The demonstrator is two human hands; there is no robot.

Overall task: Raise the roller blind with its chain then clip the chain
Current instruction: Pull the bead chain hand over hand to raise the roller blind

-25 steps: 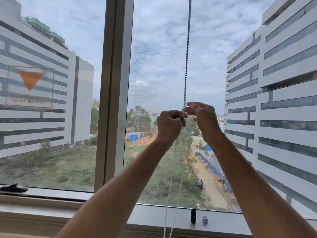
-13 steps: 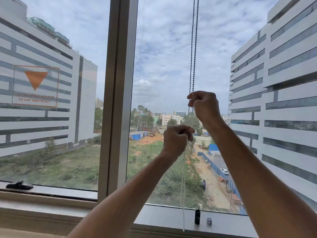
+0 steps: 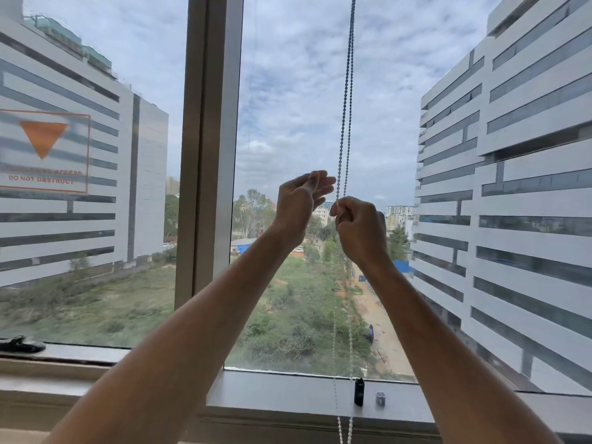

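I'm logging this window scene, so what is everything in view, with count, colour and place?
bead chain: one loop, grey above, white below, hanging in front of the right pane
window frame post: one, beige, between the panes
sill: one, grey, under the glass
black clip: one, on the sill beside the chain
small grey piece: one, on the sill right of the clip
window latch: one, black, lower left
orange triangle sign: one, on the left pane
left hand: open, beside the chain
right hand: pinching the chain
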